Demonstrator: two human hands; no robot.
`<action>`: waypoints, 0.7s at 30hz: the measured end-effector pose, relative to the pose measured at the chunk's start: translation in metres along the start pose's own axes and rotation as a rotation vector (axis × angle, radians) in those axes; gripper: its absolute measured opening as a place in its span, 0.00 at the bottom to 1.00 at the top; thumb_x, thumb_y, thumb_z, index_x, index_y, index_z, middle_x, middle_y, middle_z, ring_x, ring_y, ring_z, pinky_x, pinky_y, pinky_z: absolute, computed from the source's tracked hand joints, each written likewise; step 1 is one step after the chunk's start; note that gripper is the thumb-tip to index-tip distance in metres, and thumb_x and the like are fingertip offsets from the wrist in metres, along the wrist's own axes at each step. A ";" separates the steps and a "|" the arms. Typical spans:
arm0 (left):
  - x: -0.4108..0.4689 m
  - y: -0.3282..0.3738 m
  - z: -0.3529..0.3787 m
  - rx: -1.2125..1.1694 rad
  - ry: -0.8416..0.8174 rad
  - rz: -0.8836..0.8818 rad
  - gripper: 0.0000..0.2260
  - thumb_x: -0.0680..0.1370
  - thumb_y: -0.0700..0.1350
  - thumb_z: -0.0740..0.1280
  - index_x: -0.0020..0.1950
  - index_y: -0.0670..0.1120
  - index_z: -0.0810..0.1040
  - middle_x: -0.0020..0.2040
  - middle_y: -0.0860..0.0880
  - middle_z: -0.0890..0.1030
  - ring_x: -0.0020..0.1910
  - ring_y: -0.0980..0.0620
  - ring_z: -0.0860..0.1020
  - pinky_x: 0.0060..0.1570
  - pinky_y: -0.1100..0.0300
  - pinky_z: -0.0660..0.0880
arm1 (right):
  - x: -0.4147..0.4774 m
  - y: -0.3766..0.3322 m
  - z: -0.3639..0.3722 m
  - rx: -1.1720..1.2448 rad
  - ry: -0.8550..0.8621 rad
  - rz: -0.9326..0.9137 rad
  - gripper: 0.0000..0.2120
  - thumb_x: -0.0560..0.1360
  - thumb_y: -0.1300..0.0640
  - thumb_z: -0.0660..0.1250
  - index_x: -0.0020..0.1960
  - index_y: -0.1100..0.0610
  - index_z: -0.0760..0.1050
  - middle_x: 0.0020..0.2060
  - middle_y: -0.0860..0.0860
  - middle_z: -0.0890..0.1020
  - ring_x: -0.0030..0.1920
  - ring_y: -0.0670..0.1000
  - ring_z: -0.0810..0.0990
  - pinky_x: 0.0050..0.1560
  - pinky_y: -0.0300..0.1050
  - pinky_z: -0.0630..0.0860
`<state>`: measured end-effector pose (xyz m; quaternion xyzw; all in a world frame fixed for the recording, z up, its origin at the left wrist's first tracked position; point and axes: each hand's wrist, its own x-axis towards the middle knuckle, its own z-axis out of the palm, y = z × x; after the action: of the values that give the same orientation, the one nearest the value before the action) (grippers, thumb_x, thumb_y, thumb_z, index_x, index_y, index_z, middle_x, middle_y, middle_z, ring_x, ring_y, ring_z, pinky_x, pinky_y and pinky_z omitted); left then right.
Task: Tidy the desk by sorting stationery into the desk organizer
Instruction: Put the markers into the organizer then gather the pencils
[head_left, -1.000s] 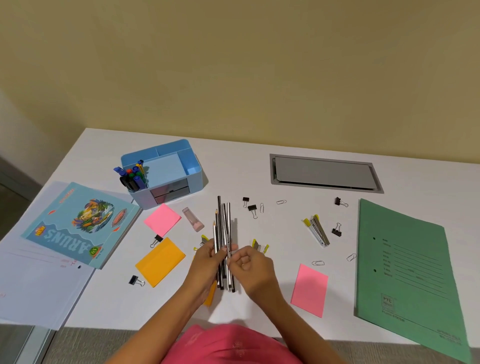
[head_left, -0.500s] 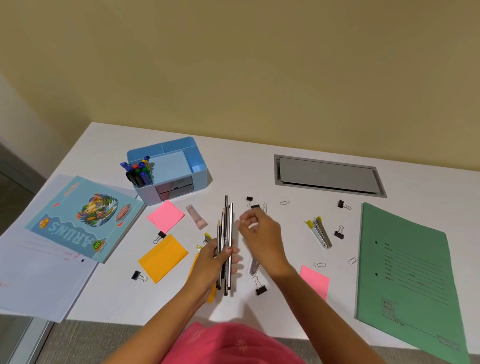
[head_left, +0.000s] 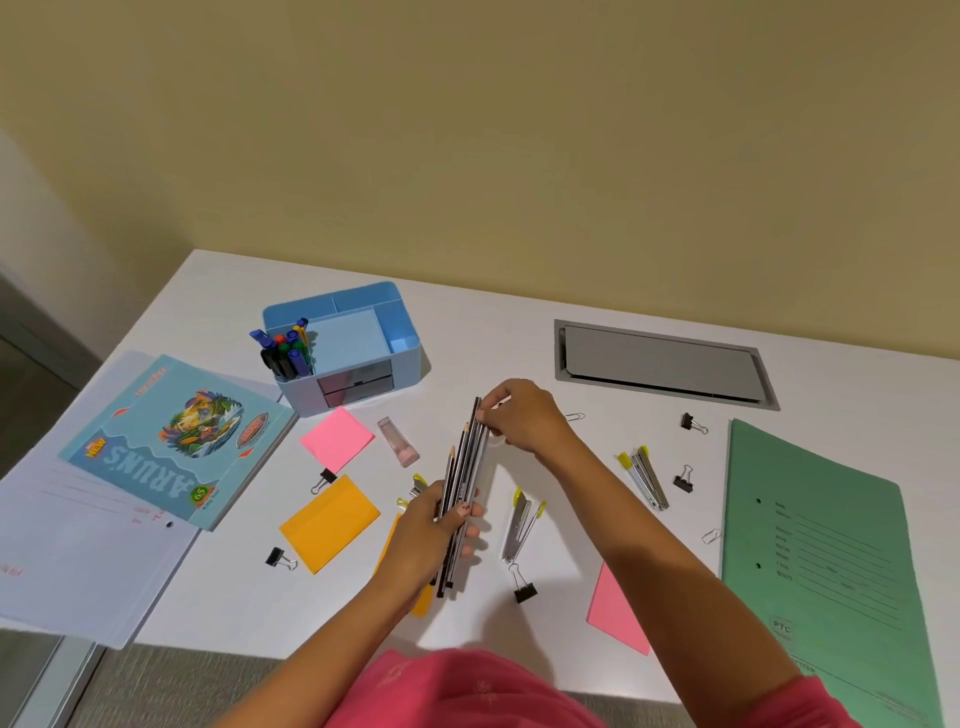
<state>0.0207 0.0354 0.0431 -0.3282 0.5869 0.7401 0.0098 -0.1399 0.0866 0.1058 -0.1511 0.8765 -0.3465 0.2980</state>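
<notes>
As left hand (head_left: 423, 527) grips pencils (head_left: 464, 467), right hand (head_left: 524, 415) atop

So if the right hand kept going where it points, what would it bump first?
Probably the light blue plastic desk organizer, near its front right corner. The right hand, pinching the top of the dark pencil bundle, points up-left toward it. Its height is unclear, so it might pass over.

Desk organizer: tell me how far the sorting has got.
Done: the markers stand in the desk organizer's front-left compartment. In hand: the left hand grips a bundle of pencils while the right hand pinches their far tips. Left: the pink sticky notes, eraser, binder clips and paper clips lie loose on the desk.
</notes>
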 end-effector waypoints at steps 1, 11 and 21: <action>0.001 0.002 0.000 0.012 0.004 0.004 0.07 0.81 0.36 0.58 0.55 0.38 0.74 0.43 0.45 0.80 0.30 0.55 0.79 0.30 0.60 0.76 | 0.000 -0.001 -0.001 0.006 -0.002 -0.015 0.04 0.75 0.58 0.69 0.43 0.54 0.74 0.46 0.55 0.79 0.42 0.53 0.77 0.36 0.40 0.72; 0.005 0.006 0.002 0.069 -0.048 0.007 0.08 0.81 0.36 0.58 0.56 0.39 0.76 0.39 0.49 0.80 0.30 0.58 0.79 0.28 0.64 0.74 | 0.013 -0.008 -0.035 0.097 0.279 -0.124 0.07 0.76 0.63 0.64 0.48 0.63 0.81 0.34 0.53 0.80 0.28 0.45 0.78 0.31 0.36 0.77; 0.018 0.018 -0.007 -0.208 0.013 -0.130 0.08 0.83 0.37 0.55 0.51 0.42 0.73 0.35 0.46 0.74 0.28 0.52 0.75 0.27 0.59 0.76 | -0.031 -0.012 -0.045 0.291 0.792 -0.416 0.05 0.72 0.64 0.69 0.43 0.57 0.83 0.37 0.52 0.84 0.35 0.42 0.82 0.42 0.29 0.74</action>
<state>0.0022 0.0169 0.0493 -0.3696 0.4846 0.7926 0.0196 -0.1435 0.1157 0.1536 -0.1366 0.8162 -0.5491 -0.1170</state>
